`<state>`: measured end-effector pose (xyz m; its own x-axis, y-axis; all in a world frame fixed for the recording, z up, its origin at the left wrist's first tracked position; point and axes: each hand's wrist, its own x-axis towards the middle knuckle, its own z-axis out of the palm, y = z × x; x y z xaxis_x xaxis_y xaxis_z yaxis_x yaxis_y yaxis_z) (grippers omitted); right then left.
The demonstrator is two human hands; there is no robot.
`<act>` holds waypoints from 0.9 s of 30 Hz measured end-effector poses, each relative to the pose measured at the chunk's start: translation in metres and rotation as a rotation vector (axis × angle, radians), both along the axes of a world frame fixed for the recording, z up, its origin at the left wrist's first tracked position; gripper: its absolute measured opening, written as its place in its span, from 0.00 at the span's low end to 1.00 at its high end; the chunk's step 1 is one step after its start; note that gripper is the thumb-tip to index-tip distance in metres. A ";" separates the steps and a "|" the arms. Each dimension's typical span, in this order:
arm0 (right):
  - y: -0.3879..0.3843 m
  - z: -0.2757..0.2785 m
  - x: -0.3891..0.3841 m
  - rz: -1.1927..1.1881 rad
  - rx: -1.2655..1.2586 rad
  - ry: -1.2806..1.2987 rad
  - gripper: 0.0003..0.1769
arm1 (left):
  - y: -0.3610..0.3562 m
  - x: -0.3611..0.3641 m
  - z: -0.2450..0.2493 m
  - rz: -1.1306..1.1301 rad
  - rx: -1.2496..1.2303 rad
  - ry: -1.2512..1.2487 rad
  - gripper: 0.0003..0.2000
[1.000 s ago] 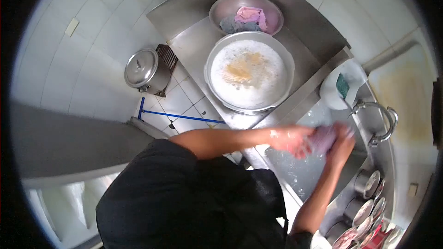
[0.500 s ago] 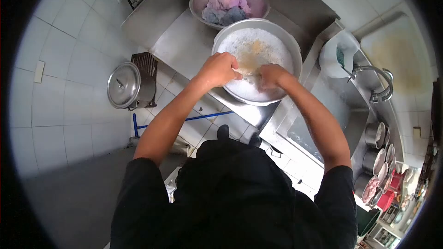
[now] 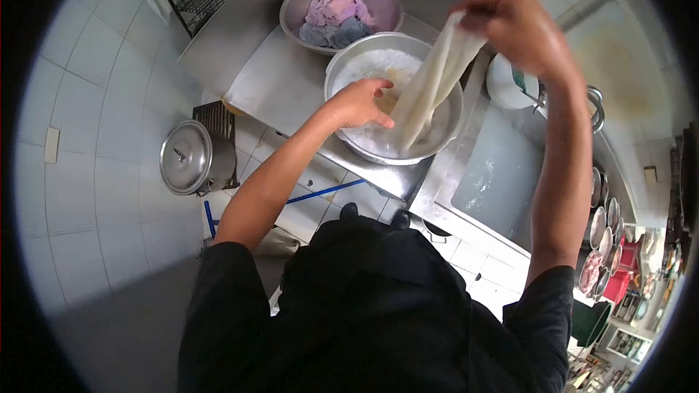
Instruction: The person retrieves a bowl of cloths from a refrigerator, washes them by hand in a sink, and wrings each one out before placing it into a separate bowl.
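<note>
My right hand (image 3: pixel 502 22) is raised high on the right, its fingers closed on the top of a wet, whitish cloth (image 3: pixel 435 80). The cloth hangs down in a long fold, its lower end in the soapy water of a large metal basin (image 3: pixel 456 113). Over the near left part of that basin, my left hand (image 3: pixel 362 104) has thumb and fingers apart, close beside the hanging cloth and holding nothing. White suds and a yellowish patch show on the water.
Behind stands a second metal bowl (image 3: pixel 291 13) with pink and grey-blue cloths (image 3: pixel 338 20). To the right is a sink (image 3: pixel 502 167) holding water, with a white container (image 3: pixel 508 84) near the faucet (image 3: pixel 595 109). A lidded pot (image 3: pixel 187 156) stands at left; several pots (image 3: pixel 597 227) line the right.
My right hand has risen out of the suds, up and to the right, pulling the whitish cloth up. My left hand stays over the basin, its fingers now spread.
</note>
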<state>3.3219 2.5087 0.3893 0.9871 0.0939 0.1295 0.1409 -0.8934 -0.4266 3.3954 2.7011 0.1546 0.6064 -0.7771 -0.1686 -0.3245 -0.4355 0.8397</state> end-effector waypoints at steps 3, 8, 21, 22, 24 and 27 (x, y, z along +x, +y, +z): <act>0.004 0.012 -0.005 -0.072 0.074 -0.108 0.11 | -0.008 -0.010 0.006 -0.053 -0.026 0.080 0.40; -0.012 -0.110 0.012 -0.060 0.064 -0.051 0.15 | -0.008 -0.015 -0.022 -0.029 0.082 0.083 0.42; -0.021 0.011 0.021 -0.154 0.052 -0.259 0.15 | -0.064 -0.022 -0.040 0.042 -0.318 0.209 0.37; -0.019 0.020 0.023 -0.180 0.124 -0.326 0.15 | -0.070 -0.028 -0.026 0.135 -0.330 0.256 0.35; -0.021 0.029 0.023 -0.246 0.286 -0.505 0.15 | -0.077 -0.027 -0.024 0.271 -0.399 0.573 0.27; -0.042 0.000 -0.002 -0.320 0.450 -0.622 0.15 | -0.056 0.002 -0.013 0.139 -0.563 0.858 0.16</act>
